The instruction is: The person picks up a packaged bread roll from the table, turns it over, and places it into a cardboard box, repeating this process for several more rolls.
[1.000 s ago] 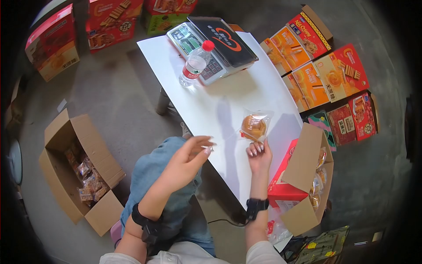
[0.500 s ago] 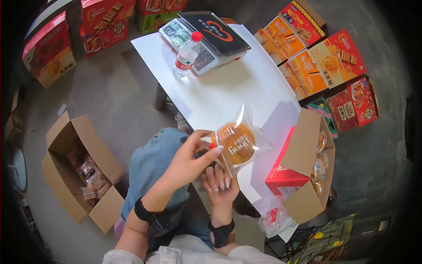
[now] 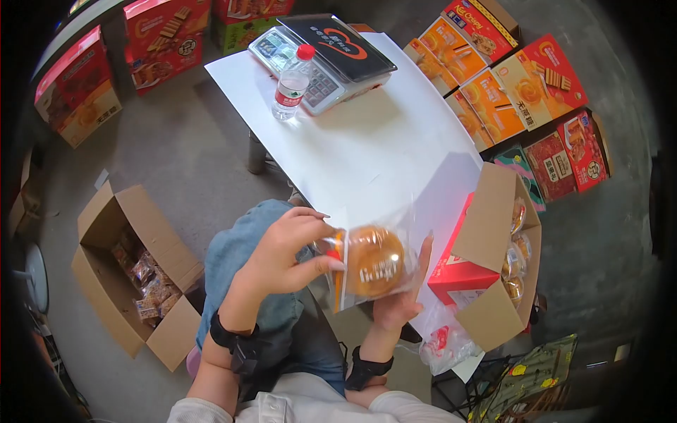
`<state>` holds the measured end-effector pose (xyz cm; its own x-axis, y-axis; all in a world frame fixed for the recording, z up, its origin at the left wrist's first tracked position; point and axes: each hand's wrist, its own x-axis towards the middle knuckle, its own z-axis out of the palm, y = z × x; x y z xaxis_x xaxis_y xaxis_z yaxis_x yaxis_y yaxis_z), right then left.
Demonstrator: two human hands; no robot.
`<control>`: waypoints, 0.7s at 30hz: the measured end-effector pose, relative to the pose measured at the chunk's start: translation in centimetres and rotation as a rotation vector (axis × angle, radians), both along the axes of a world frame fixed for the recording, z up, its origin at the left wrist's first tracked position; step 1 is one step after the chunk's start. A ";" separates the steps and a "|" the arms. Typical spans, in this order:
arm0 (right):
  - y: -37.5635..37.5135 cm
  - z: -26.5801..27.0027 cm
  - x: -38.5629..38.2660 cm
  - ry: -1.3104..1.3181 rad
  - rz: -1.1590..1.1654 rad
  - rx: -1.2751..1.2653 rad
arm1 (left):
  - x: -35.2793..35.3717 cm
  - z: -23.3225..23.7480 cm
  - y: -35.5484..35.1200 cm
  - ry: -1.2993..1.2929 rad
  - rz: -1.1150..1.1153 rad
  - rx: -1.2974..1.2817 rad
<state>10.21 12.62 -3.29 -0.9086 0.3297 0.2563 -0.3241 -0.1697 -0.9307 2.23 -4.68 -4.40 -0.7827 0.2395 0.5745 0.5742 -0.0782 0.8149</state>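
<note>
A round golden-brown bun in a clear plastic wrapper (image 3: 379, 259) with white lettering hangs over the near edge of the white table. My left hand (image 3: 288, 248) pinches the wrapper's left end, thumb in front, beside its orange and red strip. At the lower right of the wrapper is my right hand (image 3: 396, 311), with a finger stretched upward along the bag's side and the rest partly hidden behind it. Right of that hand stands an open cardboard carton (image 3: 486, 218) holding several wrapped buns (image 3: 513, 262).
On the white table (image 3: 352, 162) are a scale (image 3: 321, 92) with a black cover and a water bottle (image 3: 290, 88) with a red cap. An open carton (image 3: 141, 218) of small wrapped snacks lies on the floor at left. A crumpled plastic bag (image 3: 446, 345) hangs near the right carton.
The wrapped bun has come down slightly and turned more level. My right hand has moved right, from below the bag to its right side, and its curled fingers have straightened.
</note>
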 end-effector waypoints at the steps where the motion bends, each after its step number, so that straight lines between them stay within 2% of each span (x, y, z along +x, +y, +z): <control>1: 0.6 -0.5 0.3 -0.001 -0.003 0.000 | -0.2 0.2 0.0 0.091 -0.046 -0.023; 3: 1.5 -1.6 0.6 -0.114 0.032 0.134 | -0.2 0.5 0.0 0.179 -0.094 -0.043; 4: 1.5 -1.7 0.8 -0.134 0.061 0.010 | -0.1 0.8 0.0 0.194 -0.069 -0.029; 7: 0.9 -1.9 2.2 -0.013 0.097 -0.018 | 0.8 2.4 -0.5 0.239 -0.065 0.012; 9: 1.0 -1.2 2.4 -0.036 0.165 0.057 | 1.1 2.5 -0.4 0.261 -0.094 0.041; 11: -0.4 -0.4 1.5 -0.149 -0.034 -0.229 | 0.8 2.1 0.2 0.219 0.078 0.006; 13: -0.7 -0.2 1.1 -0.115 -0.010 -0.276 | 1.0 1.5 0.6 0.139 0.155 0.016; 15: -0.9 -0.4 1.9 0.000 0.021 -0.267 | 1.2 1.8 0.4 0.175 -0.008 0.149; 17: -0.7 -0.3 2.2 -0.016 0.056 -0.269 | 1.5 2.0 0.8 0.224 -0.020 0.136; 19: -1.1 0.8 1.6 -0.084 0.013 -0.165 | 1.9 2.1 1.4 -0.283 -0.030 0.273; 20: -0.9 -0.3 1.8 0.038 0.026 -0.191 | 1.6 1.6 1.4 -0.330 -0.070 0.242; 21: -0.6 -0.7 1.9 0.039 0.027 -0.193 | 1.4 1.5 1.3 -0.329 -0.069 0.241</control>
